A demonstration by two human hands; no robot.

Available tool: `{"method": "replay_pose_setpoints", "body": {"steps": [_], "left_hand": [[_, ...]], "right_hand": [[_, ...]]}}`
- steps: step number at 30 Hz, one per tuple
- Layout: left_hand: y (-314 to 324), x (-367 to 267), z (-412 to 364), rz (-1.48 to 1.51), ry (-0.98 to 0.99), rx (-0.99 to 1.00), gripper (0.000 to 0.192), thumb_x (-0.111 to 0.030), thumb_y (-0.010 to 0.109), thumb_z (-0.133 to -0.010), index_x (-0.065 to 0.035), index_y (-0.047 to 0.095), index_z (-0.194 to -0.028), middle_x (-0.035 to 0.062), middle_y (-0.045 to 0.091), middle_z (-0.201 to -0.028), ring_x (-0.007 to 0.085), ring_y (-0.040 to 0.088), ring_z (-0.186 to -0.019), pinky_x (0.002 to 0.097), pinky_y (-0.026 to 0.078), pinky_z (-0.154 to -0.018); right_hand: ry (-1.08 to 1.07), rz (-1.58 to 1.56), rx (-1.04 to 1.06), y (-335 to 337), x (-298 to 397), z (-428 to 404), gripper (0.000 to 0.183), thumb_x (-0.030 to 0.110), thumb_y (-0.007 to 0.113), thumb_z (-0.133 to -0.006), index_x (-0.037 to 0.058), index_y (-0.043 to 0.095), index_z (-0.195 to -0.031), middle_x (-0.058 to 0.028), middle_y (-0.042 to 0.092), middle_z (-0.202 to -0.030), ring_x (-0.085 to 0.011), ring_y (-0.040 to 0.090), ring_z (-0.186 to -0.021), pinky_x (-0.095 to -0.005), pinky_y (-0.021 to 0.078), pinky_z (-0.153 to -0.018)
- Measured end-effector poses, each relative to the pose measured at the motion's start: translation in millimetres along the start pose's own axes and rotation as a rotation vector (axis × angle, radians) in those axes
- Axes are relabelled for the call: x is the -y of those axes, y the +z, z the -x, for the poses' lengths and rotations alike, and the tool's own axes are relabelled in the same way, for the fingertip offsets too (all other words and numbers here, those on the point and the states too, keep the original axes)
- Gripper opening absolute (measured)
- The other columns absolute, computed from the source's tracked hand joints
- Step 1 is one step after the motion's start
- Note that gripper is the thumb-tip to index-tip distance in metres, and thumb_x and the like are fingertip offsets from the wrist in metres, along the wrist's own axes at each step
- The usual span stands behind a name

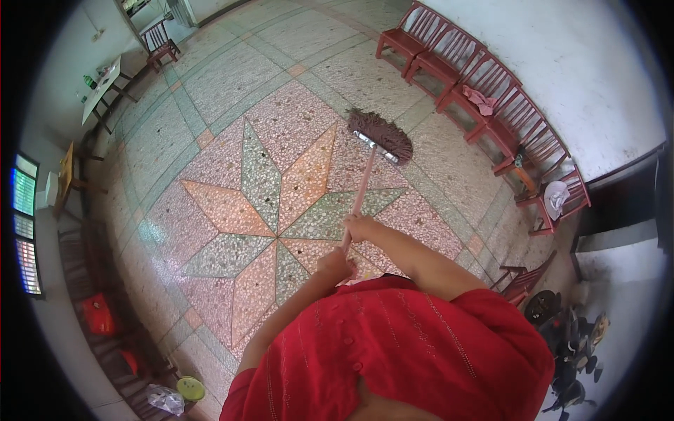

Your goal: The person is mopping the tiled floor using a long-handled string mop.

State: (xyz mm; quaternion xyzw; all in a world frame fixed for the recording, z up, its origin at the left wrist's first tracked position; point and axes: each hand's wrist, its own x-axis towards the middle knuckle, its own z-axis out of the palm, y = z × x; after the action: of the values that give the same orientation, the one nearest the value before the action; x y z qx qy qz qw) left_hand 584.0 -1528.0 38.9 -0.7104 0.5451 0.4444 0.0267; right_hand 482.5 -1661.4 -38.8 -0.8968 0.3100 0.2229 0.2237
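My right hand is wrapped around the pinkish handle of a mop. Lower on the same handle, close to my red shirt, my left hand is closed around it. The handle runs away from me to a metal clamp that holds a wide brown string mop head. That head rests on the terrazzo floor, beyond the inlaid star pattern and slightly right of it. The far side of the mop head's strands is spread out on the floor.
Red wooden chairs line the right wall, one bearing a pink cloth, another a pale hat. Shoes lie at lower right. Tables stand along the left wall. A small chair is near the doorway; a yellow-green basin sits lower left.
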Motion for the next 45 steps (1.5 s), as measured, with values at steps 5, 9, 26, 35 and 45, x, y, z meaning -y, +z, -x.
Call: {"method": "replay_pose_setpoints", "body": {"steps": [5,9,26,35,45], "left_hand": [[-23.0,20.8,47.1,-0.090,0.105,0.033,0.054,-0.020,0.058,-0.069,-0.0050,0.039,-0.118,0.0202,0.059,-0.093,0.0350,0.059,-0.089,0.0419,0.047,-0.077],[-30.0,64.9,104.6,0.012,-0.068,0.099,0.034,-0.027,0.060,-0.073,-0.0063,0.051,-0.098,0.0178,0.060,-0.091,0.0350,0.058,-0.087,0.0424,0.045,-0.072],[-7.0,208.4,351.1,-0.323,-0.294,-0.113,0.007,-0.013,0.047,-0.080,-0.0090,0.051,-0.083,0.0146,0.062,-0.076,0.0332,0.061,-0.074,0.0450,0.047,-0.065],[-0.4,211.7,322.9,-0.341,-0.261,-0.323,0.004,-0.011,0.055,-0.065,-0.0094,0.053,-0.068,0.0140,0.060,-0.062,0.0328,0.061,-0.059,0.0442,0.049,-0.057],[-20.3,123.6,180.4,-0.297,-0.174,-0.243,0.011,-0.012,0.055,-0.065,-0.0064,0.055,-0.074,0.0174,0.061,-0.067,0.0342,0.062,-0.067,0.0456,0.049,-0.063]], "right_hand": [[-0.028,0.002,0.021,13.6,34.3,0.7,0.038,0.016,0.060,-0.071,0.0049,0.054,-0.107,-0.0138,0.048,-0.117,-0.0301,0.044,-0.113,-0.0394,0.0401,-0.091],[-0.127,0.042,0.207,19.5,95.3,0.0,0.034,0.017,0.060,-0.070,0.0046,0.056,-0.102,-0.0164,0.052,-0.109,-0.0305,0.048,-0.108,-0.0411,0.0421,-0.086],[-0.742,-0.224,0.581,109.4,329.5,-13.9,0.031,0.018,0.062,-0.064,0.0010,0.062,-0.090,-0.0173,0.063,-0.089,-0.0323,0.059,-0.088,-0.0401,0.0462,-0.074],[-0.709,-0.251,0.393,71.9,304.6,15.0,0.031,0.013,0.061,-0.063,0.0034,0.061,-0.092,-0.0171,0.062,-0.087,-0.0320,0.059,-0.086,-0.0409,0.0468,-0.071],[-0.401,-0.211,0.191,50.7,149.2,-5.2,0.027,0.011,0.061,-0.066,0.0046,0.059,-0.092,-0.0155,0.059,-0.093,-0.0309,0.057,-0.091,-0.0406,0.0467,-0.076]]}}
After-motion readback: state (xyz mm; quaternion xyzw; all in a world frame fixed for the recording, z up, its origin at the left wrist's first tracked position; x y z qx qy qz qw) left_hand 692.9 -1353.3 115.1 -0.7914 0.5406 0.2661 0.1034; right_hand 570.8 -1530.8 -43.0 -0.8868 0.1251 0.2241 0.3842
